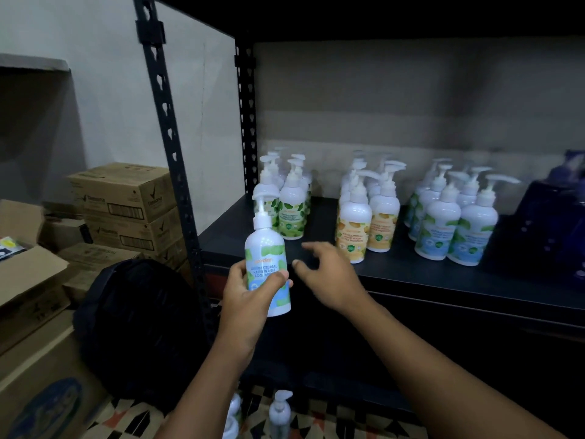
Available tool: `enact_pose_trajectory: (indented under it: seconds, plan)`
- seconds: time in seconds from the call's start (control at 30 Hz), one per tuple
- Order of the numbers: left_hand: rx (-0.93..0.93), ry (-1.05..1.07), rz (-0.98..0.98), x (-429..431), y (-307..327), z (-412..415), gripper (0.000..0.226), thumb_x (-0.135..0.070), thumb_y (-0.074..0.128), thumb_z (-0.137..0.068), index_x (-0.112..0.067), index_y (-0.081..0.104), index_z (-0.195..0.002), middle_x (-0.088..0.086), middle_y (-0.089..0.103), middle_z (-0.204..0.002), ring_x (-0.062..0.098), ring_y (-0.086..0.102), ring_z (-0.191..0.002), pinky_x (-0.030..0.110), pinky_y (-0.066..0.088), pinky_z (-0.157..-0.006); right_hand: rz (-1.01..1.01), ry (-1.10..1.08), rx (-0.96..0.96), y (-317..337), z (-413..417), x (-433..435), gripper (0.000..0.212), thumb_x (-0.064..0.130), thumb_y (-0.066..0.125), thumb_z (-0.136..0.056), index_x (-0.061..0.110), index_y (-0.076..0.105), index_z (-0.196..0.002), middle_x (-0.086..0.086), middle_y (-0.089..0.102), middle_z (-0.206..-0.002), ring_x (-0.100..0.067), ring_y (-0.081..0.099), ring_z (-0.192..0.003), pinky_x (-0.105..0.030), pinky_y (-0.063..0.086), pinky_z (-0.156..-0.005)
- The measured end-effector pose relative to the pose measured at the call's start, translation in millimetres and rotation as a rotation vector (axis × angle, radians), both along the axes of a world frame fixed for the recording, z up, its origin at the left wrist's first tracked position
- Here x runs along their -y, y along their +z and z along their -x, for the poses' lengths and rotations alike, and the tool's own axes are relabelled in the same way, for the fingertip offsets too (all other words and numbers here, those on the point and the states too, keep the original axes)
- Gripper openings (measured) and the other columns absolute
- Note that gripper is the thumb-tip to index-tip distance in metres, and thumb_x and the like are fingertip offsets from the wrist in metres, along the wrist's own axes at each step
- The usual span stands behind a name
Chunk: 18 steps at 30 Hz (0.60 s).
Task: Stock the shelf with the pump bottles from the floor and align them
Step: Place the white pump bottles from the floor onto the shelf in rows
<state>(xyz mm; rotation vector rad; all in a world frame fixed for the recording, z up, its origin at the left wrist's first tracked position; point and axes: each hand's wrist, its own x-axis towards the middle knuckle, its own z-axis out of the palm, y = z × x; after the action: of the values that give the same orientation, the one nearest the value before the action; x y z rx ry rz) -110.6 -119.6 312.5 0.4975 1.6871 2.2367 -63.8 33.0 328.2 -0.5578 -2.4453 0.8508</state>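
Holding cool-mint hand wash bottle (267,261) in my L hand (250,293), fingers wrapped round it, just off front edge of shelf (427,275), nr left end. R hand (326,274) spread, empty, over that edge. Placing step; next, I reckon: stand it w/ matching blue-green group (452,226), pumps aligned.

Only the person's two forearms and hands show, and both forearms are bare for all their visible length. The left hand (248,298) and the right hand (329,278) are bare too, wrists included
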Motion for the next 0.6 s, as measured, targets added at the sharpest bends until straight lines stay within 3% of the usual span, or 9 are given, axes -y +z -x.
enact_pose_trajectory:
  seconds: [0.13,0.2,0.37,0.5,0.6]
  plan:
    - [-0.035,-0.063,0.029,-8,2,-35,0.061,-0.034,0.084,-0.063,-0.015,0.057,-0.114,0.008,0.075,-0.106,0.030,0.075,-0.095,0.055,0.059,-0.086,-0.076,-0.007,-0.031,2,-74,-8,0.042,0.039,0.065,-0.093,0.020,0.064,-0.131,0.005,0.063,-0.132,-0.011,0.056,-0.123,-0.028,0.044,-0.104]
    - [-0.064,-0.099,0.045,-19,6,-54,0.064,-0.041,0.082,-0.059,-0.018,0.058,-0.114,0.007,0.075,-0.111,0.026,0.074,-0.097,0.051,0.059,-0.087,-0.126,-0.076,-0.034,6,-108,-23,0.039,0.041,0.063,-0.094,0.022,0.066,-0.128,0.008,0.066,-0.126,-0.009,0.056,-0.121,-0.027,0.045,-0.101]
    - [-0.170,-0.192,0.070,-63,20,-94,0.034,-0.009,0.076,-0.085,-0.023,0.058,-0.110,0.001,0.074,-0.103,0.009,0.073,-0.084,0.026,0.059,-0.071,-0.187,-0.328,-0.047,20,-175,-77,0.038,0.043,0.061,-0.095,0.019,0.067,-0.124,0.005,0.066,-0.123,-0.014,0.055,-0.118,-0.027,0.042,-0.096]
    - [-0.268,-0.259,0.077,-109,36,-112,0.036,-0.010,0.080,-0.081,-0.022,0.063,-0.111,-0.004,0.076,-0.102,0.007,0.073,-0.090,0.020,0.058,-0.074,-0.242,-0.509,-0.012,24,-205,-123,0.045,0.044,0.060,-0.095,0.014,0.064,-0.128,-0.004,0.062,-0.132,-0.024,0.054,-0.120,-0.039,0.045,-0.101]
    - [-0.359,-0.316,0.126,-141,44,-120,0.043,-0.019,0.084,-0.080,-0.027,0.064,-0.117,-0.010,0.075,-0.108,0.001,0.071,-0.095,0.018,0.057,-0.079,-0.247,-0.550,0.202,20,-217,-150,0.063,0.052,0.049,-0.099,0.010,0.049,-0.145,-0.009,0.044,-0.153,-0.026,0.040,-0.140,-0.041,0.033,-0.114]
